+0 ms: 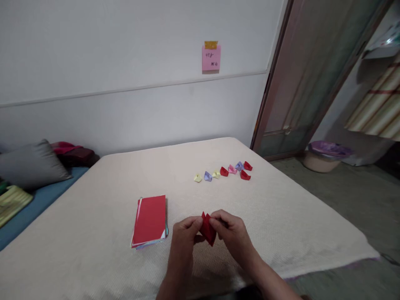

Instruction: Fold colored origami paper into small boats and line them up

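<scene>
A small folded piece of red paper [208,231] is held up between my two hands, with two points at its top and one at its bottom. My left hand [186,235] pinches its left side between thumb and fingers. On the other side, the thumb and index finger of my right hand [230,228] grip the right top point. Beyond them, several small folded paper boats stand in a row, among them a yellow one [198,178], a pink one [232,169] and a red one [245,175]. To the left lies a stack of coloured paper [150,220], red on top.
A cream cloth [103,208] covers the broad surface, up against the white wall. A grey pillow [33,164] lies at far left. Pink paper [211,58] is taped to the wall. On the floor at right stands a bin [320,162] with a purple liner.
</scene>
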Tool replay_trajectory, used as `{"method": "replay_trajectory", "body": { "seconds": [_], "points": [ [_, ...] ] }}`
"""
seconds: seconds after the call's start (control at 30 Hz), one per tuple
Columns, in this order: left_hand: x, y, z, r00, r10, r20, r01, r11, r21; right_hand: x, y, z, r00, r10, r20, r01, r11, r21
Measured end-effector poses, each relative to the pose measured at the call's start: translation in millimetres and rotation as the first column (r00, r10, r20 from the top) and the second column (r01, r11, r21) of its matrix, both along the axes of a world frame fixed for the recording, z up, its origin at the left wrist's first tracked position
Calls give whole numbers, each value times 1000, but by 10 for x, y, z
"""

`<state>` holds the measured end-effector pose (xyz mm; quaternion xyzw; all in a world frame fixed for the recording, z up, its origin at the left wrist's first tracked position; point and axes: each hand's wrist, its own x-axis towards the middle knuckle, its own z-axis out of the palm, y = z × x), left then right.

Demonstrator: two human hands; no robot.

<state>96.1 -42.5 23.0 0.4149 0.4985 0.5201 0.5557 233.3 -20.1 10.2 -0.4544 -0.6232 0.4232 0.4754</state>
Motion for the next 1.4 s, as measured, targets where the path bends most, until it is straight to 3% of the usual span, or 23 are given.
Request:
{"method": "replay_trajectory", "body": {
  "seconds": [0.1,0.27,0.53,1.13,1.27,1.4],
  "points": [
    [-7,-13,24,997,-41,67,45,998,-48,-12,7,29,999,22,-26,-23,999,-49],
    [-33,-1,-104,994,-52,98,56,997,-47,-9,25,22,999,34,-28,-36,997,-72],
    [-71,48,-149,997,-71,-39,69,997,-46,-2,58,-62,999,35,36,-34,999,-39],
    [-91,113,-166,951,-14,-308,14,1000,0,9,48,-55,988,88,131,-100,991,86],
    [-101,121,-185,954,-10,-300,10,1000,-1,1,50,-61,990,75,122,-86,993,83],
    [-98,115,-217,980,-22,-196,20,1000,-11,-11,69,-81,993,58,105,-64,996,59]
  ]
}}
